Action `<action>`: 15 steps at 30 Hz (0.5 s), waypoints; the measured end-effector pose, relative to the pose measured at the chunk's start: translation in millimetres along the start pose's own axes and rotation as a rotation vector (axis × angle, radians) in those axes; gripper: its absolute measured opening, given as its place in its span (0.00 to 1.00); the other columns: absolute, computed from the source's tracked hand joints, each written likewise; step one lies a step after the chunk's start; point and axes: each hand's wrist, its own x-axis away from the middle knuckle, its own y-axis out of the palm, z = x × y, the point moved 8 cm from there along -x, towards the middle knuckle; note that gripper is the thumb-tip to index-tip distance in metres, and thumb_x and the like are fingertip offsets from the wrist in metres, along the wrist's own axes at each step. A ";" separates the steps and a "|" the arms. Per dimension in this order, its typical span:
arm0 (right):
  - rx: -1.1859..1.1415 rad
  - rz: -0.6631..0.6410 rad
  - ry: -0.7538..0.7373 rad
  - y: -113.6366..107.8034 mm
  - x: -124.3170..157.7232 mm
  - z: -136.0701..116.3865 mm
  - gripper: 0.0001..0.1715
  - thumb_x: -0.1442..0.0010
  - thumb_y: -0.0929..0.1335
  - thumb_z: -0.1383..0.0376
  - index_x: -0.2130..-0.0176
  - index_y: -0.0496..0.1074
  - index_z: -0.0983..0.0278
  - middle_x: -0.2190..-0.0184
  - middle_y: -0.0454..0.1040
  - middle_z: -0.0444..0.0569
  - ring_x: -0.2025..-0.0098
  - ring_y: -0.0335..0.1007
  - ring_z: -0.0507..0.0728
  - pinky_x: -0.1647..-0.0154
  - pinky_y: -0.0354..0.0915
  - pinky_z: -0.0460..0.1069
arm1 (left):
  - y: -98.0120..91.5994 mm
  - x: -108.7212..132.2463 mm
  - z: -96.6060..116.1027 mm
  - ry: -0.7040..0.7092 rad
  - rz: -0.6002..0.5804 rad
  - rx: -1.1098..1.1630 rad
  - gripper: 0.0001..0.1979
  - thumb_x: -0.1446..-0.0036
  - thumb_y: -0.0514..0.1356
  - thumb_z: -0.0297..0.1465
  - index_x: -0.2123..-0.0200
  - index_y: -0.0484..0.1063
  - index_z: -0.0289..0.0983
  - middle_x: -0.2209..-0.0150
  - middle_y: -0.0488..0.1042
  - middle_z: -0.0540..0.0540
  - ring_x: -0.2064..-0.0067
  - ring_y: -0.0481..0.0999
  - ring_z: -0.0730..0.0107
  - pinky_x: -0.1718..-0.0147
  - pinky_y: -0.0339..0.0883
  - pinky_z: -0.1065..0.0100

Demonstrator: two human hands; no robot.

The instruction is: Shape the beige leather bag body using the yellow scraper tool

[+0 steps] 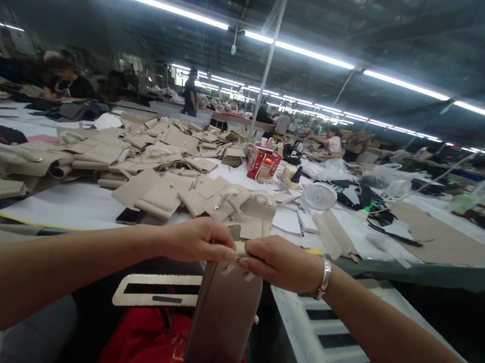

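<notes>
Beige bag (223,322) top pinched by left hand (199,240) and right hand (283,263); similar pieces (164,195), probably flaps, cover table (69,206).

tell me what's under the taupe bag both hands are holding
A red fabric item lies beneath the taupe bag, showing on both sides. The bag covers its middle, so what it is cannot be told. The left hand and right hand pinch the bag's top edge.

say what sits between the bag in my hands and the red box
Beige bag flaps lie overlapped on the table between the held bag and the red box, seen in the head view.
</notes>
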 end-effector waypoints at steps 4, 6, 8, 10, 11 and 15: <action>-0.051 0.036 0.001 11.3 -1.0 4.7 0.19 0.36 0.56 0.57 0.70 0.64 0.66 0.76 0.65 0.46 0.75 0.56 0.49 0.73 0.49 0.45 | 3.0 1.7 1.9 0.067 0.118 -0.206 0.08 0.46 0.56 0.31 0.70 0.73 0.33 0.73 0.66 0.50 0.70 0.65 0.76 0.70 0.55 0.75; -0.016 0.028 0.041 14.7 -4.4 8.4 0.19 0.37 0.56 0.56 0.69 0.65 0.66 0.75 0.67 0.47 0.73 0.59 0.50 0.73 0.50 0.45 | 6.1 -1.6 -3.0 0.041 0.136 -0.220 0.08 0.46 0.56 0.30 0.72 0.73 0.33 0.74 0.67 0.50 0.70 0.65 0.76 0.70 0.55 0.74; 0.019 0.000 0.088 15.9 -7.9 11.7 0.21 0.38 0.58 0.53 0.68 0.66 0.66 0.73 0.70 0.49 0.73 0.61 0.52 0.73 0.50 0.46 | 7.6 -5.6 -6.2 0.025 0.148 -0.203 0.08 0.47 0.56 0.30 0.73 0.73 0.33 0.74 0.67 0.50 0.70 0.65 0.75 0.71 0.55 0.74; -0.005 -0.048 0.099 17.6 -10.1 12.3 0.21 0.39 0.59 0.52 0.68 0.68 0.66 0.74 0.71 0.49 0.73 0.62 0.52 0.74 0.50 0.46 | 8.8 -8.4 -9.2 0.005 0.137 -0.157 0.09 0.47 0.56 0.31 0.73 0.73 0.33 0.75 0.68 0.50 0.71 0.65 0.75 0.71 0.54 0.74; -0.050 -0.071 0.090 18.8 -10.4 11.8 0.21 0.39 0.59 0.53 0.68 0.68 0.66 0.74 0.72 0.49 0.74 0.63 0.51 0.74 0.50 0.46 | 9.9 -8.7 -11.7 -0.016 0.119 -0.114 0.10 0.46 0.56 0.33 0.72 0.73 0.33 0.75 0.68 0.50 0.71 0.65 0.75 0.72 0.54 0.74; -0.273 -0.096 0.084 25.4 -7.0 17.4 0.21 0.39 0.59 0.54 0.69 0.69 0.66 0.75 0.73 0.47 0.76 0.63 0.49 0.75 0.52 0.44 | 7.8 1.5 -28.1 -0.136 0.143 0.011 0.16 0.42 0.51 0.40 0.67 0.70 0.34 0.76 0.67 0.52 0.74 0.63 0.76 0.75 0.53 0.74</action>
